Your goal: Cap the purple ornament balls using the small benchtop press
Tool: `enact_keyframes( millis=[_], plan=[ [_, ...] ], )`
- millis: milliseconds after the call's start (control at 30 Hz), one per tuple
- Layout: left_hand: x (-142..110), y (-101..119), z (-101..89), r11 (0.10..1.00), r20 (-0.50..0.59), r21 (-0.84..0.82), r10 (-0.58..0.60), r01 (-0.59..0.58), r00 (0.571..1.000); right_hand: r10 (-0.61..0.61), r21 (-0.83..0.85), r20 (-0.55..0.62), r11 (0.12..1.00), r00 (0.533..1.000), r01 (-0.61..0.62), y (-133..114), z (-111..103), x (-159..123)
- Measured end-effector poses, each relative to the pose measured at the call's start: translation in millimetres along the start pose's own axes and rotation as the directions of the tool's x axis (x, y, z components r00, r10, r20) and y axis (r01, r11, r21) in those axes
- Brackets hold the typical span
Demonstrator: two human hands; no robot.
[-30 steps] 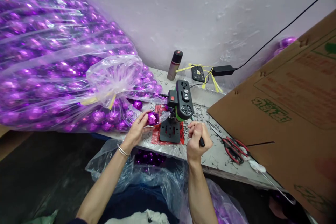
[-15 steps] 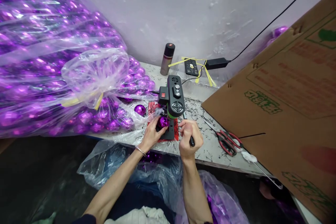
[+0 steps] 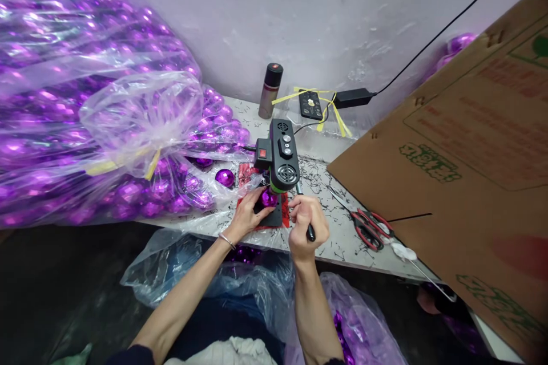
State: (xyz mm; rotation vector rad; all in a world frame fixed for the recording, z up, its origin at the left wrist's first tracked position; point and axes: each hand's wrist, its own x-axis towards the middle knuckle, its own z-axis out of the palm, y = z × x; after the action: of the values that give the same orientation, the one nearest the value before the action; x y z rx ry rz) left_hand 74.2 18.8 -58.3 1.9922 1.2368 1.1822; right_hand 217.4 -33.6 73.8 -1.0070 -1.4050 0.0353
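The wall (image 3: 334, 17) fills the top of the frame before me — pale grey with a lilac tint, its face uneven and dimpled, small glints showing right of centre. A white table (image 3: 342, 245) stands against it through the middle, its front edge slanting down toward the lower right. The light falls soft and cool up here, while at the lower left I look down on floor (image 3: 85, 274) that is nearly black — dull, with faint grey patches
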Motion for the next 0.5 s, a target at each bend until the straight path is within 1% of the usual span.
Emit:
enact_keyframes(
  millis=[100,233,433,500],
  plan=[
    [-3,-4,1.6,1.000,-0.014,-0.019,0.011,-0.011,1.000,0.000,-0.003,0.001,1.000,1.000,0.000,4,0,-4],
    [-5,-6,3.2,0.999,-0.023,-0.048,0.013,-0.014,1.000,-0.016,0.009,-0.026,1.000,1.000,0.016,12,3,-16],
    [-6,-7,3.9,0.993,-0.038,-0.076,0.092,-0.095,0.995,-0.027,-0.011,-0.048,1.000,0.998,0.027,26,9,-36],
    [-6,-7,4.0,0.992,-0.043,-0.075,0.094,-0.097,0.995,-0.042,-0.020,-0.056,0.999,0.998,0.040,29,10,-39]
  ],
)
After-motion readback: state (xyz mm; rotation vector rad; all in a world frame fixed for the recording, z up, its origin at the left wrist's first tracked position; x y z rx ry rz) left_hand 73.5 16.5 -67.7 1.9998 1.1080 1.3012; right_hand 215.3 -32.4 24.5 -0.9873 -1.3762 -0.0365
